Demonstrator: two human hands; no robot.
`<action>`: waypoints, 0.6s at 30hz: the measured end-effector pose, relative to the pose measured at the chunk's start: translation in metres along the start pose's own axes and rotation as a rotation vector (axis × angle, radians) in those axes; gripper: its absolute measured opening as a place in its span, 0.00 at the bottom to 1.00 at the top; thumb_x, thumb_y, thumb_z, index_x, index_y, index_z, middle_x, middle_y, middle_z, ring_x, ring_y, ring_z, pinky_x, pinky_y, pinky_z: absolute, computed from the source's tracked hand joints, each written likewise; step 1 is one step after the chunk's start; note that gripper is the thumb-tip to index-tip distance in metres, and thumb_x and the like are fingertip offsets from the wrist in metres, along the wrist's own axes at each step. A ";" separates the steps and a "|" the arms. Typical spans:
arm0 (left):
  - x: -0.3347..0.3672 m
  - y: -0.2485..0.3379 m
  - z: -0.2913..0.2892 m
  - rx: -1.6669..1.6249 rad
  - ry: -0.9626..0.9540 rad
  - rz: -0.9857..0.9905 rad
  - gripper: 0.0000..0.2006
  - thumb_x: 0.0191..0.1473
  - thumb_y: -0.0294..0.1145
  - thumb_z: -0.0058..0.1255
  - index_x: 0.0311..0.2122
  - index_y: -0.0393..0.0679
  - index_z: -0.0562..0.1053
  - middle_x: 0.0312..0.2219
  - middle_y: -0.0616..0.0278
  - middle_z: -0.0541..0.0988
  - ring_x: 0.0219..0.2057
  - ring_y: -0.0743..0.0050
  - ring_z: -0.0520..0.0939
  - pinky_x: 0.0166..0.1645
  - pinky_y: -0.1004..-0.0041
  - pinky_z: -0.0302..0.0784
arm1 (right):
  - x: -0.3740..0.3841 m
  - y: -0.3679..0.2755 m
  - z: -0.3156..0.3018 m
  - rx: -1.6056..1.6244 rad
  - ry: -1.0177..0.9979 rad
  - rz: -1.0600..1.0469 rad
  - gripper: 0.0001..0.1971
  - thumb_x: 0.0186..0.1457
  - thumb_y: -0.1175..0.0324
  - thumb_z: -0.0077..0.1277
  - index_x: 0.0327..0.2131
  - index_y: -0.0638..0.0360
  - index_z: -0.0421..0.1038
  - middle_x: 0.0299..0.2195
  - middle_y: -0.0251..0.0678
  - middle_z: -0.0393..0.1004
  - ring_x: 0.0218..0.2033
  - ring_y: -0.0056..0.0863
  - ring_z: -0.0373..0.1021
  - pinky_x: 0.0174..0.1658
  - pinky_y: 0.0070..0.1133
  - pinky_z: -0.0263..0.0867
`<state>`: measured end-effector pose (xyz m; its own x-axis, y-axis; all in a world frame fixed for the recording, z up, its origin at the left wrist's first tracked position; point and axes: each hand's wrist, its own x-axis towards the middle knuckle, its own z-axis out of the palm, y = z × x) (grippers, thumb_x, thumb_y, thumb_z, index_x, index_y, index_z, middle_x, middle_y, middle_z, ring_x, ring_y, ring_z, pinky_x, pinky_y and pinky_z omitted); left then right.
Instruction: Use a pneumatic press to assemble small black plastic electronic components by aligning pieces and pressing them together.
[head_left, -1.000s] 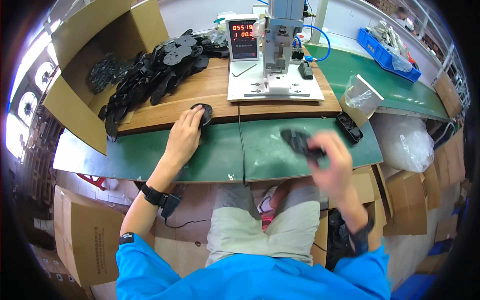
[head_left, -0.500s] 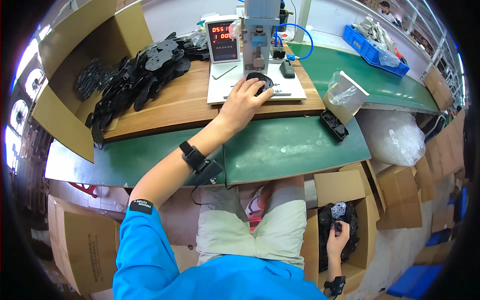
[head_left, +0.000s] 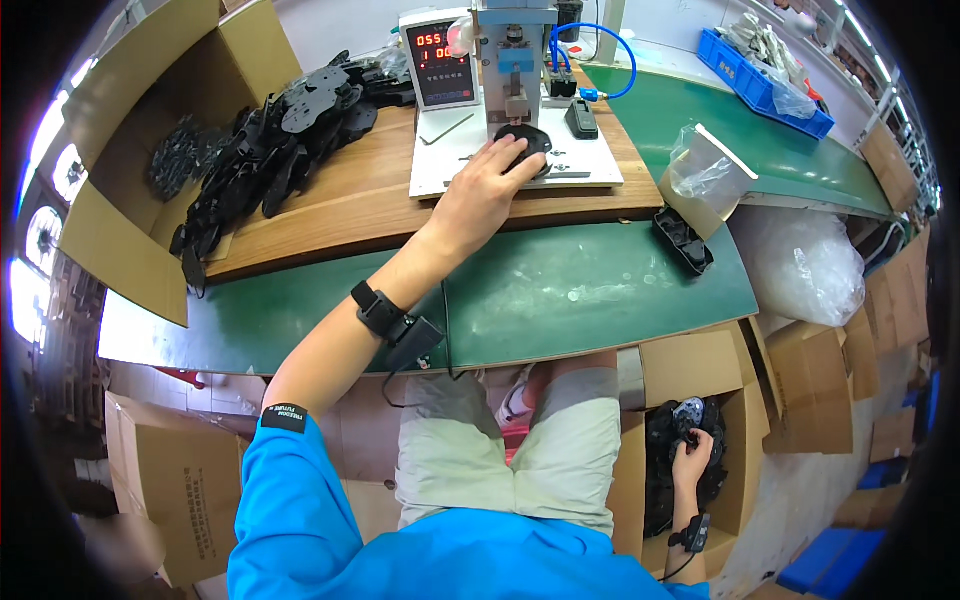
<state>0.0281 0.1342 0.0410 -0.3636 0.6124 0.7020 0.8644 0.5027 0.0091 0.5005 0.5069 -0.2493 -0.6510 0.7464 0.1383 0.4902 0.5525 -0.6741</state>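
- The tabletop (head_left: 560,290) has a green mat along its near side and a wooden board (head_left: 350,200) behind it.
- An open cardboard box (head_left: 130,170) stands tipped on its side at the far left, and a heap of black plastic parts (head_left: 270,150) spills out of it onto the board.
- A small press machine (head_left: 515,60) stands on a white base plate (head_left: 450,165) at the back of the board, with a grey counter box with red digits (head_left: 438,65) just beside it on the left.
- A second cardboard box (head_left: 735,440) sits on the floor to the person's right, below the tabletop edge, holding more dark parts.
- A clear plastic bag (head_left: 700,175) rests to the right of the board, with a small black tray (head_left: 683,238) just in front of it on the mat.
- The left hand (head_left: 485,190) reaches out over the base plate, fingers spread and resting on a round black part (head_left: 528,143) that lies under the press head; the grip is loose, pressing down more than closing round it.
- The right hand (head_left: 692,462) hangs down inside the floor box, its grip curled around a dark part (head_left: 690,415) there.
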 end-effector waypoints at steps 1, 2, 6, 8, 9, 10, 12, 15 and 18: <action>-0.001 0.000 0.001 0.077 0.010 0.018 0.23 0.54 0.15 0.48 0.55 0.45 0.75 0.56 0.45 0.78 0.59 0.41 0.78 0.67 0.53 0.73 | 0.003 0.000 0.002 -0.042 -0.002 -0.032 0.17 0.49 0.83 0.52 0.45 0.64 0.72 0.45 0.44 0.69 0.47 0.40 0.72 0.49 0.28 0.70; -0.004 -0.001 0.001 0.080 0.007 0.014 0.23 0.54 0.15 0.48 0.55 0.45 0.75 0.56 0.45 0.78 0.59 0.41 0.78 0.67 0.53 0.73 | 0.006 -0.004 0.003 -0.042 -0.007 -0.034 0.17 0.49 0.83 0.52 0.45 0.64 0.72 0.45 0.44 0.69 0.47 0.40 0.72 0.49 0.28 0.70; -0.002 -0.002 -0.005 0.026 -0.010 -0.007 0.23 0.54 0.15 0.47 0.55 0.43 0.75 0.57 0.44 0.78 0.60 0.42 0.78 0.67 0.53 0.72 | 0.011 0.000 0.003 -0.062 -0.039 0.019 0.18 0.51 0.82 0.54 0.48 0.65 0.70 0.47 0.46 0.68 0.50 0.45 0.71 0.54 0.31 0.68; 0.001 -0.002 -0.008 -0.026 -0.037 -0.040 0.23 0.54 0.15 0.47 0.55 0.42 0.74 0.57 0.43 0.77 0.60 0.42 0.77 0.68 0.53 0.72 | 0.014 0.006 0.004 -0.118 -0.035 -0.027 0.19 0.52 0.81 0.55 0.49 0.65 0.69 0.48 0.47 0.68 0.51 0.47 0.70 0.57 0.33 0.67; -0.002 -0.001 -0.007 -0.022 -0.037 -0.043 0.23 0.54 0.15 0.47 0.55 0.42 0.74 0.57 0.43 0.77 0.60 0.42 0.77 0.68 0.53 0.72 | 0.014 0.007 0.005 -0.062 -0.065 0.074 0.21 0.52 0.80 0.55 0.51 0.65 0.68 0.51 0.48 0.67 0.54 0.48 0.68 0.61 0.34 0.64; -0.006 0.003 -0.005 0.051 -0.030 0.000 0.23 0.55 0.16 0.47 0.56 0.42 0.73 0.56 0.43 0.77 0.60 0.42 0.77 0.67 0.53 0.73 | 0.015 0.008 0.006 -0.006 -0.095 0.175 0.22 0.53 0.79 0.56 0.53 0.65 0.67 0.54 0.50 0.67 0.57 0.50 0.67 0.64 0.36 0.61; -0.006 0.002 -0.005 0.085 -0.039 0.046 0.23 0.55 0.17 0.47 0.57 0.43 0.71 0.55 0.41 0.77 0.60 0.40 0.77 0.66 0.54 0.74 | 0.014 0.020 0.009 -0.108 -0.050 0.062 0.23 0.54 0.78 0.56 0.54 0.65 0.66 0.57 0.50 0.66 0.59 0.51 0.65 0.67 0.36 0.58; 0.003 -0.001 -0.007 -0.068 -0.068 -0.034 0.23 0.56 0.16 0.46 0.58 0.43 0.70 0.56 0.41 0.77 0.60 0.41 0.76 0.65 0.54 0.74 | 0.008 0.019 0.011 -0.376 0.019 -0.086 0.24 0.55 0.77 0.54 0.56 0.65 0.66 0.62 0.52 0.64 0.64 0.52 0.62 0.69 0.38 0.54; -0.004 -0.002 -0.009 -0.017 -0.048 0.025 0.24 0.56 0.16 0.47 0.59 0.41 0.68 0.56 0.45 0.77 0.60 0.42 0.76 0.63 0.55 0.75 | 0.013 -0.035 0.015 -0.312 0.019 -0.144 0.21 0.56 0.78 0.51 0.54 0.65 0.68 0.62 0.52 0.65 0.64 0.52 0.61 0.69 0.40 0.54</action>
<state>0.0307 0.1253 0.0446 -0.3581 0.6533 0.6671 0.8789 0.4771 0.0046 0.4664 0.4917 -0.2354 -0.7171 0.6575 0.2313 0.5494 0.7374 -0.3930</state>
